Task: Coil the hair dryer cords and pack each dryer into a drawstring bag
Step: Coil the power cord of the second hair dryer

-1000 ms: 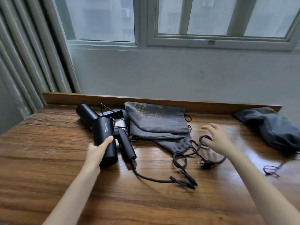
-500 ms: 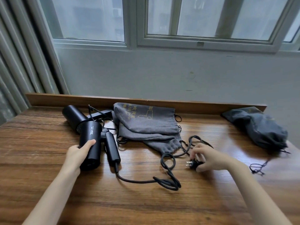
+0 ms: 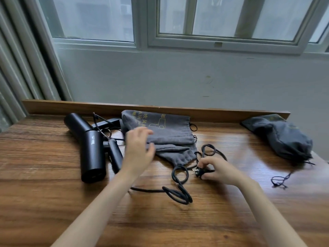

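A black hair dryer (image 3: pixel 92 155) lies on the wooden table (image 3: pixel 44 193) at the left, with a second black dryer (image 3: pixel 75 122) behind it. Its black cord (image 3: pixel 178 191) loops across the table to a plug (image 3: pixel 199 172), which my right hand (image 3: pixel 219 171) pinches. My left hand (image 3: pixel 138 150) hovers blurred and open beside the dryer's handle (image 3: pixel 114 154), fingers spread over the edge of the flat grey drawstring bags (image 3: pixel 169 134). It holds nothing.
A filled dark grey drawstring bag (image 3: pixel 283 138) sits at the far right by the table's raised back rail (image 3: pixel 204 113), its drawstring (image 3: pixel 279 180) trailing on the wood. Wall and window stand behind. Curtains hang at the left.
My left hand has let go of the near dryer and moved right toward the grey bags. My right hand came down onto the plug and now pinches it.
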Demonstrator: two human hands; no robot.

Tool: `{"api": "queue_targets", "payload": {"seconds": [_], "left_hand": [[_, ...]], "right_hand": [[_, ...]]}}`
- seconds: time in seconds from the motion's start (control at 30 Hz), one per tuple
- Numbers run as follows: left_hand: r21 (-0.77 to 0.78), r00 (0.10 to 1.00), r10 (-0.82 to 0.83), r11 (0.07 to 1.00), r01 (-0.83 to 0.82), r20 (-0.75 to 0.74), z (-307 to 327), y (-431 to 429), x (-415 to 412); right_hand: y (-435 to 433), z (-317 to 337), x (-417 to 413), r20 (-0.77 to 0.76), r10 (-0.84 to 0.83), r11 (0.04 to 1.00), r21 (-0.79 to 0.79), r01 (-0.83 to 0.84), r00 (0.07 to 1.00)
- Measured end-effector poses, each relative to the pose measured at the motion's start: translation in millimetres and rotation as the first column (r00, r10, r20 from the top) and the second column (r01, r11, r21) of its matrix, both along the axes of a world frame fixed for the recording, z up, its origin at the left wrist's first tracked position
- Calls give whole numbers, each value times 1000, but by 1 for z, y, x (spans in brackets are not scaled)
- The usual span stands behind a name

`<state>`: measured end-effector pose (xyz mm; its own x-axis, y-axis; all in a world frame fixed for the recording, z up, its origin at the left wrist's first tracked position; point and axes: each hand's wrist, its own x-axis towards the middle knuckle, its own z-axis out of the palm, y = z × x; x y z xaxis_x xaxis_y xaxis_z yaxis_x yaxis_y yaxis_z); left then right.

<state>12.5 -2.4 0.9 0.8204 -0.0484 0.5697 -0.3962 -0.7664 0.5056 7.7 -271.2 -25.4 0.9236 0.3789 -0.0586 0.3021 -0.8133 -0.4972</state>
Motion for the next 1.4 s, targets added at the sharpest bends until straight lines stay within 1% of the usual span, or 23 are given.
{"api": "queue_targets", "payload": {"seconds": [0.03, 0.1, 0.2, 0.27, 0.37, 0.5, 0.57, 0.6, 0.67, 0.8, 0.83, 0.87, 0.9, 0.93, 0.97, 1.07, 1.1, 1.17, 1.2, 1.23, 1.27, 1.33, 1.4], "left_hand": [[7, 988, -148, 989, 148, -53, 1, -23, 6], [37, 914, -366, 925, 377, -176, -3, -68, 21], [112, 790, -502, 815, 568, -352, -11, -124, 39], [143, 737, -513, 770, 621, -441, -19, -149, 50], [209, 708, -459, 741, 638, -537, -33, -164, 64], [320, 773, -438, 730, 604, -459, -41, -161, 69], [300, 802, -439, 765, 570, -405, -39, -154, 65], [254, 809, -447, 791, 557, -382, -37, -149, 63], [87, 800, -496, 830, 551, -337, -30, -135, 59], [-292, 775, -585, 805, 517, -241, -12, -101, 42], [-417, 760, -609, 766, 490, -226, -10, -91, 37], [-550, 741, -641, 699, 457, -199, -8, -81, 32], [-667, 727, -667, 617, 418, -162, -8, -71, 28], [-762, 725, -678, 531, 371, -120, -8, -62, 25], [-839, 731, -678, 442, 318, -81, -10, -54, 22], [-973, 741, -670, 143, 183, 41, -12, -36, 19], [-985, 741, -668, 71, 158, 70, -13, -32, 18], [-990, 734, -669, -18, 142, 117, -16, -27, 17], [-989, 726, -674, -49, 143, 138, -17, -26, 16], [-987, 724, -673, -67, 143, 150, -19, -26, 16], [-988, 728, -669, -68, 139, 149, -21, -25, 15], [-991, 746, -658, -3, 136, 104, -27, -23, 15], [-984, 772, -633, 87, 153, 64, -31, -23, 14]], "right_hand": [[1, -2, -2, 22, -23, 1000, 14, 23, 999], [2, -8, -8, 91, -68, 996, 59, 63, 993], [0, -22, -18, 200, -87, 993, 91, 70, 976], [-1, -30, -25, 287, -87, 991, 123, 54, 954], [0, -33, -29, 312, -98, 977, 208, 32, 945], [-5, -33, -30, 252, -167, 937, 343, 73, 953], [-7, -34, -33, 182, -257, 868, 474, 144, 949], [-7, -35, -34, 155, -308, 812, 557, 174, 939], [-6, -34, -35, 148, -398, 687, 702, 187, 905], [-4, -26, -31, 183, -601, 506, 840, 193, 778], [-3, -21, -27, 140, -638, 426, 884, 195, 758], [-1, -15, -23, 76, -653, 327, 926, 190, 753], [3, -8, -19, 12, -646, 238, 953, 186, 763], [8, -2, -14, -29, -622, 187, 965, 184, 783], [15, 4, -10, -36, -585, 198, 963, 185, 811], [43, 17, 3, 33, -406, 384, 913, 138, 913], [53, 19, 6, 61, -338, 446, 889, 103, 939], [73, 19, 11, 123, -236, 597, 801, 44, 964], [84, 17, 12, 151, -210, 667, 745, 29, 966], [94, 12, 12, 177, -205, 705, 709, 20, 963], [102, 7, 12, 193, -219, 708, 706, 20, 957], [110, -3, 8, 201, -271, 665, 746, 32, 941], [110, -8, 6, 203, -290, 655, 755, 40, 935]]}}
